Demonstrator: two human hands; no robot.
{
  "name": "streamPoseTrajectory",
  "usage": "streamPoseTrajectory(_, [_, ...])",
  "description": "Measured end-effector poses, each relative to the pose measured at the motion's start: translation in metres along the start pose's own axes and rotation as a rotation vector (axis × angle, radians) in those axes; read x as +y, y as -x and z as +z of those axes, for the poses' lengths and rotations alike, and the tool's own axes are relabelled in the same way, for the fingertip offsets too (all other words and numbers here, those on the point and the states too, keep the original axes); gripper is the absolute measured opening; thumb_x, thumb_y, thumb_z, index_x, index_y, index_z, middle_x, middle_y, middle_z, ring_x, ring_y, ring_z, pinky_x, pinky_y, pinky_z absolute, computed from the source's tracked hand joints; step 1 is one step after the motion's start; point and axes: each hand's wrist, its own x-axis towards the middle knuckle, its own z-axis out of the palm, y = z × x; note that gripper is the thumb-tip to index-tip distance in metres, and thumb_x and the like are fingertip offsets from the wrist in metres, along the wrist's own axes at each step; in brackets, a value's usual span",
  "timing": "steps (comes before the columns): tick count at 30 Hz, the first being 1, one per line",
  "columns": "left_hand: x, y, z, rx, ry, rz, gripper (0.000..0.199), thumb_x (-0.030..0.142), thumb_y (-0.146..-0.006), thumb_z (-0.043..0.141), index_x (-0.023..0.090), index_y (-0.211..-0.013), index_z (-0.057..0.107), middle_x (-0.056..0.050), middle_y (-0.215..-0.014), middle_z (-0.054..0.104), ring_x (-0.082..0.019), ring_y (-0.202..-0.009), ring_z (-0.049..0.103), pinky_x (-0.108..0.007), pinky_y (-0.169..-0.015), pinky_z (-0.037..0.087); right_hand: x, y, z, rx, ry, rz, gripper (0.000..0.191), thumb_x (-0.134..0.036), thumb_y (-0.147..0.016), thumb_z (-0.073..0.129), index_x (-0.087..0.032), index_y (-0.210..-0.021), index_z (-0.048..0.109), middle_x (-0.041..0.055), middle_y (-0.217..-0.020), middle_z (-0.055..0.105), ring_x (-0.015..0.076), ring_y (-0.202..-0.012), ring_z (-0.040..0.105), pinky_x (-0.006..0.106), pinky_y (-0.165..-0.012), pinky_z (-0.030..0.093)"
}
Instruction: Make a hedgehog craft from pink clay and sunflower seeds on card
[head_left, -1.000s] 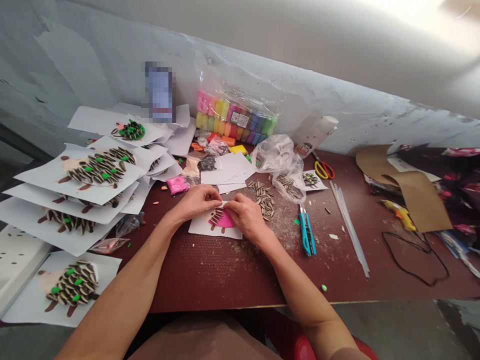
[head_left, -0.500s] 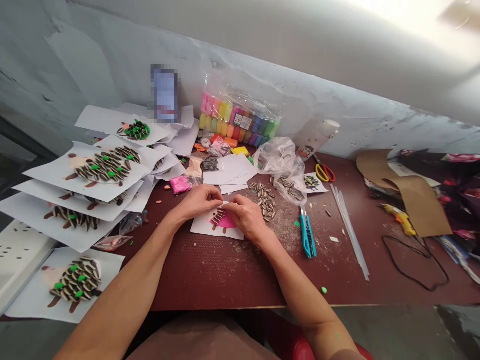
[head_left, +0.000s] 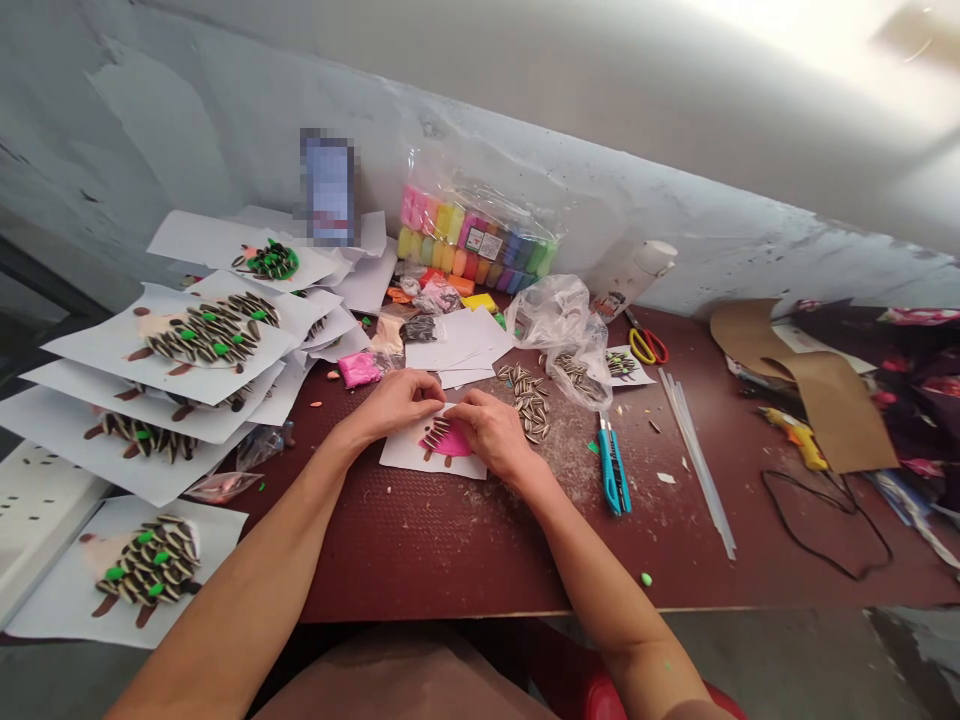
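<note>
A white card (head_left: 397, 452) lies in front of me, bearing a hedgehog shape with a pink clay body (head_left: 457, 442) and brown feet. A few striped sunflower seeds (head_left: 435, 434) stick in the clay on its left side. At the card's upper left edge, my left hand (head_left: 401, 405) is pinched, its fingertips close to those of the other hand. My right hand (head_left: 495, 430) bends over the right part of the pink clay with fingers pinched together; whatever is between them is hidden. Just right of it lies a pile of loose sunflower seeds (head_left: 533, 410).
Finished hedgehog cards (head_left: 172, 365) are stacked at left. Behind are pink clay (head_left: 360, 369), blank paper (head_left: 457, 340) and a bag of coloured clay (head_left: 480, 240). On the right lie a teal cutter (head_left: 614, 470), scissors (head_left: 649, 345), glue sticks (head_left: 697, 460) and a yellow glue gun (head_left: 802, 440).
Both hands stay almost in place over the card. The whole view has shifted very slightly; nothing else has visibly moved.
</note>
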Motion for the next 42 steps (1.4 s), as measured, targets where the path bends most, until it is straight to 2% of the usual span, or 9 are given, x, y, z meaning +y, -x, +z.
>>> streamPoseTrajectory(12, [0.001,0.000,-0.001,-0.003,-0.032,0.004,0.018,0.026,-0.077,0.061,0.016,-0.080,0.076,-0.002,-0.075,0.072,-0.017,-0.070,0.059,-0.028,-0.066,0.041,-0.004,-0.004,-0.002,-0.031,-0.054,0.043,0.028,-0.022,-0.101,0.053,-0.029,-0.110,0.079,0.0031,-0.101,0.069,0.0175,-0.091,0.062,0.025,-0.074,0.040])
streamPoseTrajectory(18, [-0.004,-0.002,0.000,-0.012,-0.029,0.011,0.020,0.027,-0.078,0.059,0.017,-0.082,0.076,-0.003,-0.079,0.074,-0.018,-0.074,0.061,-0.029,-0.070,0.045,0.007,-0.001,-0.008,0.104,-0.127,0.055,0.029,-0.018,-0.102,0.052,-0.023,-0.114,0.077,0.0063,-0.106,0.072,0.0174,-0.094,0.065,0.026,-0.081,0.045])
streamPoseTrajectory(21, [-0.005,-0.002,0.000,-0.001,-0.044,-0.004,0.020,0.028,-0.078,0.060,0.018,-0.082,0.076,-0.003,-0.080,0.075,-0.019,-0.074,0.062,-0.029,-0.069,0.045,0.016,0.002,-0.016,0.169,-0.069,0.133,0.028,-0.018,-0.101,0.052,-0.022,-0.111,0.078,0.0071,-0.105,0.072,0.0185,-0.095,0.066,0.027,-0.082,0.045])
streamPoseTrajectory(26, [-0.006,-0.002,0.000,0.004,-0.045,-0.010,0.018,0.027,-0.078,0.059,0.018,-0.081,0.075,-0.004,-0.081,0.074,-0.019,-0.074,0.062,-0.029,-0.068,0.045,0.035,0.006,-0.031,0.206,0.075,0.300,0.026,-0.019,-0.099,0.054,-0.022,-0.106,0.078,0.0076,-0.104,0.073,0.0201,-0.094,0.065,0.028,-0.079,0.044])
streamPoseTrajectory(30, [-0.006,-0.002,0.001,0.059,-0.106,0.022,0.020,0.023,-0.077,0.059,0.019,-0.087,0.076,-0.005,-0.089,0.074,-0.020,-0.081,0.063,-0.031,-0.074,0.047,0.047,0.009,-0.039,0.195,0.151,0.445,0.023,-0.019,-0.098,0.056,-0.021,-0.104,0.079,0.0086,-0.103,0.075,0.0217,-0.095,0.065,0.029,-0.076,0.042])
streamPoseTrajectory(32, [-0.006,-0.001,0.001,0.082,-0.142,0.026,0.023,0.022,-0.077,0.059,0.019,-0.091,0.076,-0.005,-0.094,0.073,-0.021,-0.084,0.063,-0.033,-0.077,0.047,0.048,0.009,-0.041,0.176,0.154,0.473,0.022,-0.020,-0.098,0.058,-0.021,-0.103,0.079,0.0085,-0.102,0.076,0.0215,-0.094,0.066,0.029,-0.076,0.042])
streamPoseTrajectory(37, [-0.007,-0.002,0.003,0.083,-0.187,0.021,0.023,0.020,-0.078,0.059,0.020,-0.094,0.076,-0.006,-0.097,0.073,-0.023,-0.088,0.064,-0.034,-0.080,0.048,0.043,0.008,-0.033,0.160,0.057,0.377,0.016,-0.021,-0.094,0.065,-0.022,-0.099,0.080,0.0058,-0.103,0.077,0.0192,-0.096,0.067,0.027,-0.079,0.044])
streamPoseTrajectory(42, [-0.007,-0.003,0.003,0.087,-0.195,0.011,0.022,0.022,-0.078,0.061,0.021,-0.094,0.076,-0.006,-0.097,0.072,-0.022,-0.085,0.064,-0.036,-0.083,0.049,0.034,0.003,-0.027,0.125,0.031,0.339,0.012,-0.024,-0.093,0.067,-0.022,-0.095,0.079,0.0051,-0.098,0.077,0.0193,-0.091,0.068,0.027,-0.075,0.043])
